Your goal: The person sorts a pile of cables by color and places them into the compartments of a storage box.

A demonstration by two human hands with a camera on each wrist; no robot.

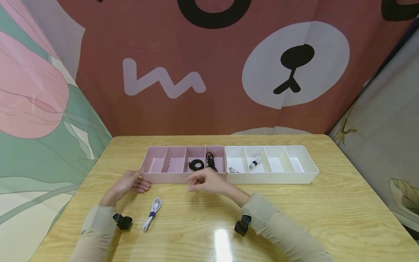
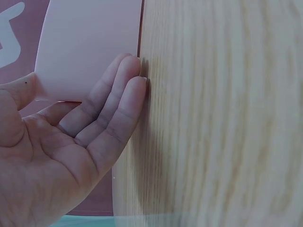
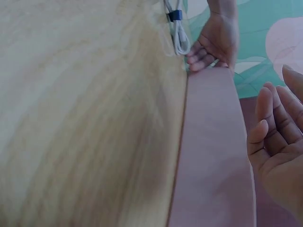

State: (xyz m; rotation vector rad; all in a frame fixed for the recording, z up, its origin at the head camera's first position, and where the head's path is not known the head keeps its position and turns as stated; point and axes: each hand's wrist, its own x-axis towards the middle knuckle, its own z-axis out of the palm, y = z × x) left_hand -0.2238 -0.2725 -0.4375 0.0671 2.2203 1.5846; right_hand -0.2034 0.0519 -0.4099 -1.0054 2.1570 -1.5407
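Observation:
My left hand (image 1: 126,185) is at the front left corner of a pink divided box (image 1: 167,178). Its fingers are fairly straight, with the thumb against the box in the left wrist view (image 2: 57,161). Just in front of the box's right part hovers my right hand (image 1: 211,181), fingers loosely bent and nothing in them. Two of the box's compartments hold a coiled black cable (image 1: 196,165) and a bundled black cable (image 1: 210,160). On the table near my left hand lies a white cable (image 1: 152,214), folded and bound with a dark blue strap.
A white divided box (image 1: 271,178) abuts the pink one's right end. One compartment holds a bundled white cable (image 1: 255,162); another white cable (image 1: 233,170) shows partly over the front wall. Both boxes stand on a wooden table (image 1: 327,218), with a printed cloth (image 1: 222,112) behind.

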